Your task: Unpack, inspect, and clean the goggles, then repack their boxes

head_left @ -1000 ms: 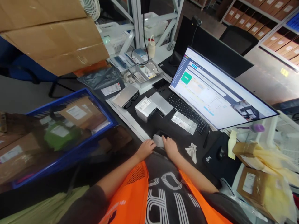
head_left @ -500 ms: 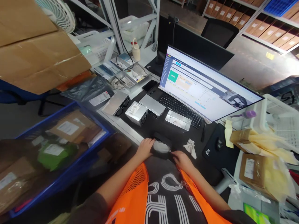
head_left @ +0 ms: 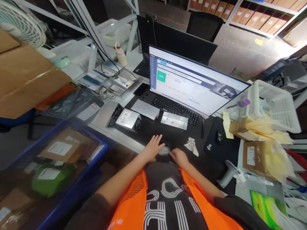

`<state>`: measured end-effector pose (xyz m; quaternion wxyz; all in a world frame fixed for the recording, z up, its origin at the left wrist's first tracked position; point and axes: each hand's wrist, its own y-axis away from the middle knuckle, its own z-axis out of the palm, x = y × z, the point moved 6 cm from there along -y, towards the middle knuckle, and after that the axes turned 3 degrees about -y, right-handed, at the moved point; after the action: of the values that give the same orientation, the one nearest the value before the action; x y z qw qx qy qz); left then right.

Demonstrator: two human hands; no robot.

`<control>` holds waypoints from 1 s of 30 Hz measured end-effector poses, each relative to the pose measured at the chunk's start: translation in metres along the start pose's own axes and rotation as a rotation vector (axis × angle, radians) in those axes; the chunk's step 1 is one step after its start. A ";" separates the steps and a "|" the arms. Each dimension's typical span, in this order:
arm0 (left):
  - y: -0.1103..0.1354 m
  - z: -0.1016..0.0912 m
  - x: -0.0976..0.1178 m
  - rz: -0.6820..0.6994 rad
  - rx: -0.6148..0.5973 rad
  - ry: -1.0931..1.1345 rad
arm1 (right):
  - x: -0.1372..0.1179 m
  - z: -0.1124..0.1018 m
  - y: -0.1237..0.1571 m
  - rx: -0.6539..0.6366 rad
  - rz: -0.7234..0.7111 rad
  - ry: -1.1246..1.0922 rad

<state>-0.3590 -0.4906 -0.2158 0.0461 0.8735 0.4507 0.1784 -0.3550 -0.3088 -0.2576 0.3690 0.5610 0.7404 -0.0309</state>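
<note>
A dark object with a pale grey, rounded part (head_left: 164,150) sits low in front of my chest, at the near side of the black desk mat. Its exact kind cannot be made out. My left hand (head_left: 152,150) rests at its left side with the fingers stretched out and apart. Curled fingers of my right hand (head_left: 179,157) grip its right edge. Beyond them lie a silver box with a white label (head_left: 127,119), a flat silver box (head_left: 145,109) and an open silver tray-like box (head_left: 174,120). A crumpled white cloth (head_left: 191,146) lies to the right.
A monitor (head_left: 187,83) stands behind the keyboard (head_left: 175,108). On the right are a mouse (head_left: 219,137), a handheld scanner (head_left: 226,174) and a brown carton (head_left: 250,155). A blue crate (head_left: 92,159) of parcels stands on the left, below a large carton (head_left: 28,76).
My left hand's fingers have spread and lifted from their closed hold on the object's left side. The right hand stays at its right edge. The view has shifted right.
</note>
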 end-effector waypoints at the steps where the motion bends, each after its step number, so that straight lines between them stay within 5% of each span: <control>1: -0.003 0.001 0.002 -0.001 -0.025 -0.010 | 0.000 -0.001 -0.001 -0.001 -0.003 0.001; 10: -0.018 -0.001 -0.005 -0.098 0.013 0.099 | -0.001 0.002 0.006 -0.078 -0.094 -0.078; 17: -0.004 0.008 -0.014 -0.140 0.082 0.197 | 0.027 -0.004 0.014 0.021 0.026 -0.157; 24: 0.003 0.014 -0.017 -0.117 0.177 0.243 | 0.018 0.012 -0.005 0.006 0.027 -0.011; 30: 0.006 0.017 -0.023 -0.152 0.246 0.235 | 0.010 -0.004 -0.012 0.036 -0.034 0.096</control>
<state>-0.3604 -0.5109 -0.2364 -0.1006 0.8091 0.5360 0.2189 -0.3685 -0.3033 -0.2650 0.3222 0.5556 0.7662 -0.0234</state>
